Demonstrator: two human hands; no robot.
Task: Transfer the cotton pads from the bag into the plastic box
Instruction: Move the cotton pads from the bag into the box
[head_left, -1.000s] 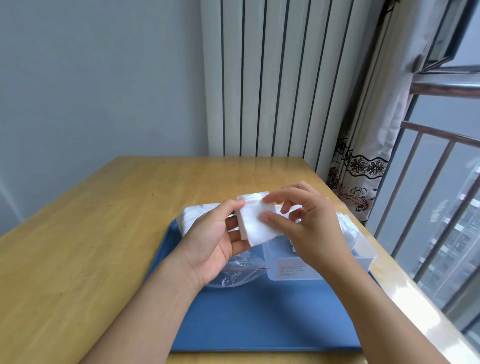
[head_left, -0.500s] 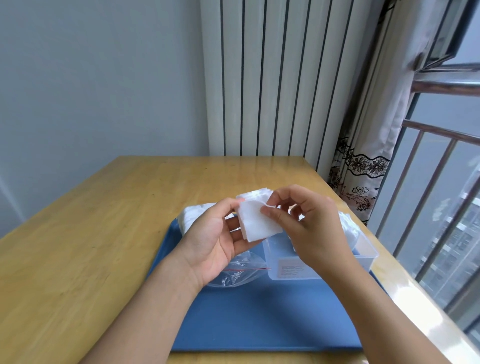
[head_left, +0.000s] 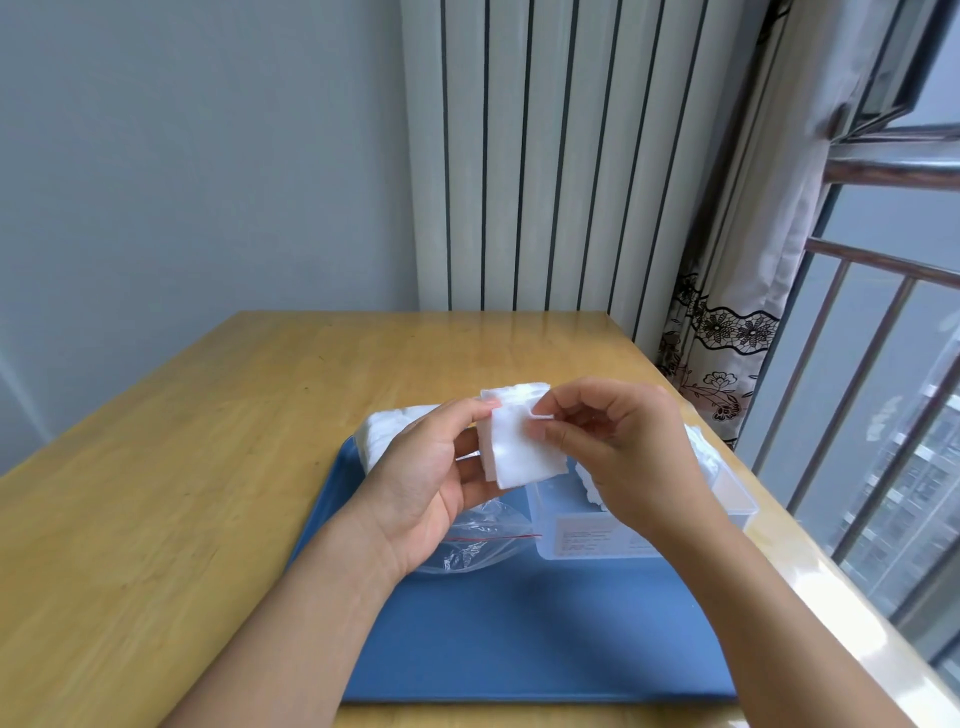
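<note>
A small stack of square white cotton pads (head_left: 522, 449) is held in the air between both hands, above the tray. My left hand (head_left: 426, 478) grips the stack's left edge with thumb and fingers. My right hand (head_left: 618, 441) pinches the top right corner of the front pad. Below them lies the clear plastic bag (head_left: 467, 545) with a red seal line, and more white pads (head_left: 387, 428) show behind my left hand. The clear plastic box (head_left: 587, 540) stands under my right hand, with white pads inside it, partly hidden.
Everything sits on a blue tray (head_left: 519, 634) on a wooden table (head_left: 182, 467). A white radiator (head_left: 545, 156) stands against the far wall. A patterned curtain (head_left: 727, 338) and window bars (head_left: 883, 389) run along the table's right side.
Both hands have lifted the pads slightly. My right hand's fingers moved from the stack's lower middle to its top right corner, peeling the front pad there.
</note>
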